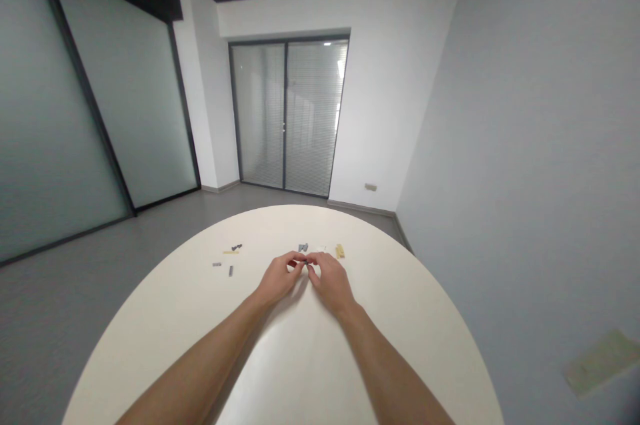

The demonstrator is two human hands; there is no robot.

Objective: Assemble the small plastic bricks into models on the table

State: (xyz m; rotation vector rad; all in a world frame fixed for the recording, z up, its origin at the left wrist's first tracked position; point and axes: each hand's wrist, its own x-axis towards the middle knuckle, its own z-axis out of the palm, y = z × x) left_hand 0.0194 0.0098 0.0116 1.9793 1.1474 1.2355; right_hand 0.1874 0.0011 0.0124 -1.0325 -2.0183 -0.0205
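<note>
Both of my hands meet over the middle of the round white table. Thumb and fingers of my left hand pinch one side of a small dark piece. My right hand grips the same piece from the other side. Most of the piece is hidden by fingertips, and its kind is too small to make out. Just beyond the fingers lie several small grey-blue pieces. Yellow pieces sit to the right of them, with small white pieces in between.
Left of my hands lie dark pieces, a thin yellow strip and two small grey pieces, one lying crosswise and one lengthwise. Past the table's far edge are a grey floor and a glazed door.
</note>
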